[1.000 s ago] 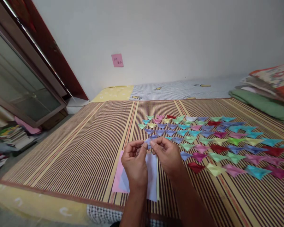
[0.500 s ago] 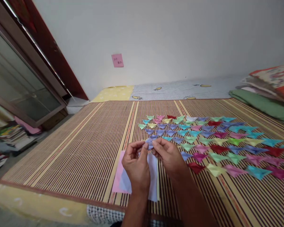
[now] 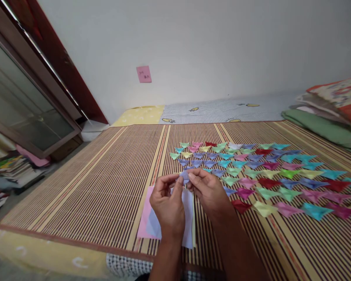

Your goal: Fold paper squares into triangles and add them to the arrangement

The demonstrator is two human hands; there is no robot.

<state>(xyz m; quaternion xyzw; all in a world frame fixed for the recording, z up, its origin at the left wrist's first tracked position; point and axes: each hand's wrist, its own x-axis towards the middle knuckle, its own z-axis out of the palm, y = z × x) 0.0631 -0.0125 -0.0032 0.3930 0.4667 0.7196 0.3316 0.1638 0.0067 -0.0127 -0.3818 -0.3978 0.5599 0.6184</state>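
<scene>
Left hand (image 3: pixel 168 205) and right hand (image 3: pixel 207 191) pinch a folded lavender paper (image 3: pixel 185 177) near pastel sheets (image 3: pixel 188 224) and rows of folded-paper shapes (image 3: pixel 265 209).

The held paper (image 3: pixel 185 176) is lilac-blue; the folded papers (image 3: pixel 270 166) are mixed — red, pink, magenta, yellow, green, turquoise, violet-blue. The mat (image 3: pixel 90 187) is striped dark brown and tan, edged reddish-brown — the loose sheets (image 3: pixel 188 218) mostly pink and lavender.
</scene>
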